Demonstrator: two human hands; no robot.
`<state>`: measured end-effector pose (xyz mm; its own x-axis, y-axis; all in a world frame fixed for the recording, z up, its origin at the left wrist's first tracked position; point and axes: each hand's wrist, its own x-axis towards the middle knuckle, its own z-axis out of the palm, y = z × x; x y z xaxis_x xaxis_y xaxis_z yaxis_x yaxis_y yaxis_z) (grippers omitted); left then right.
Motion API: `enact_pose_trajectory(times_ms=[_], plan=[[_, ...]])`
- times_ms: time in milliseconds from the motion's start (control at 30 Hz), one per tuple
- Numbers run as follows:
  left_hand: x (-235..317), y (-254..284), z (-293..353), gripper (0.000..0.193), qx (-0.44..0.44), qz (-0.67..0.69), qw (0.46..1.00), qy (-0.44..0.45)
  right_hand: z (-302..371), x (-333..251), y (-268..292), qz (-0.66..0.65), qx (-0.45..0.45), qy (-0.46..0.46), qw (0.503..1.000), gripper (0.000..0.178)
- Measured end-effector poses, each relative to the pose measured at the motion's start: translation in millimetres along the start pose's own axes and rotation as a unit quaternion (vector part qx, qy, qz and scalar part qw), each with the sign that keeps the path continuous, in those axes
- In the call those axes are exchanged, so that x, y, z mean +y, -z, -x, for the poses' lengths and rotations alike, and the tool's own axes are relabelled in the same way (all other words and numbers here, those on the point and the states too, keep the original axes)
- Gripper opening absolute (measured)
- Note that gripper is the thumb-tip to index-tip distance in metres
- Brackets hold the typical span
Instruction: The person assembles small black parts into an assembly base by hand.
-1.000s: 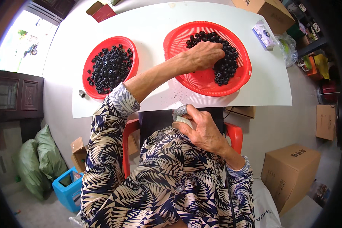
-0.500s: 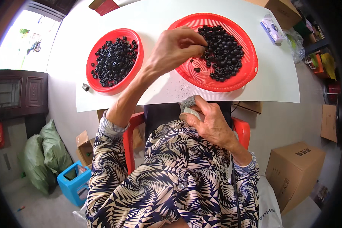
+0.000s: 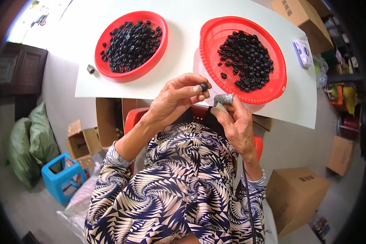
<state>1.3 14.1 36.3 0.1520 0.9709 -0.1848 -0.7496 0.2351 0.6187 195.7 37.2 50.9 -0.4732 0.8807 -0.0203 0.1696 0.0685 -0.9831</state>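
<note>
Left hand (image 3: 175,96) pinches one round black bead (image 3: 204,87), apart from right hand (image 3: 238,127) (rough grey wrap (image 3: 224,99), grip unclear). Seemingly midway: loose beads (image 3: 252,61) occupy red plastic bowl (image 3: 162,45), eleven o'clock, and red perforated colander (image 3: 281,67), one o'clock.

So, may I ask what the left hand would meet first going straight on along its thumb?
Probably the basket, at its lower-left rim: the left hand, pinching a bead, points right toward it. Its height is unclear, so it might pass above.
</note>
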Motion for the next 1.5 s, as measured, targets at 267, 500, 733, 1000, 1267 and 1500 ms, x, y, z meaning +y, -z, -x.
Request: enact_pose_trajectory(times_ms=[267, 500, 733, 1000, 1267, 1500], plan=[[-5.6, 5.7, 6.2, 0.018, -0.008, 0.0, 1.0, -0.004, 0.8, -8.1, -1.1, -0.004, -0.002, -0.037, 0.999, 0.026], [-7.4, 6.9, 5.6, 0.018, -0.018, -0.025, 0.999, -0.023, 2.2, -9.5, 0.0, -0.004, -0.01, -0.066, 0.998, 0.024], [-3.8, 5.2, 6.5, 0.02, -0.005, -0.078, 0.997, -0.017, -0.2, -6.1, -2.8, -0.001, -0.023, -0.079, 0.997, 0.023], [-2.3, 5.9, 8.6, 0.017, 0.025, -0.125, 0.992, -0.003, -3.3, -4.1, -0.7, -0.015, -0.008, -0.076, 0.997, 0.025], [-4.1, 8.7, 9.7, 0.015, 0.025, -0.17, 0.985, -0.024, -2.5, -1.3, 4.3, -0.013, 0.008, -0.073, 0.997, 0.023], [-14.1, 13.4, 4.2, 0.02, -0.02, -0.053, 0.998, -0.002, 4.0, -19.3, -1.3, -0.017, 0.013, -0.064, 0.998, 0.023]])
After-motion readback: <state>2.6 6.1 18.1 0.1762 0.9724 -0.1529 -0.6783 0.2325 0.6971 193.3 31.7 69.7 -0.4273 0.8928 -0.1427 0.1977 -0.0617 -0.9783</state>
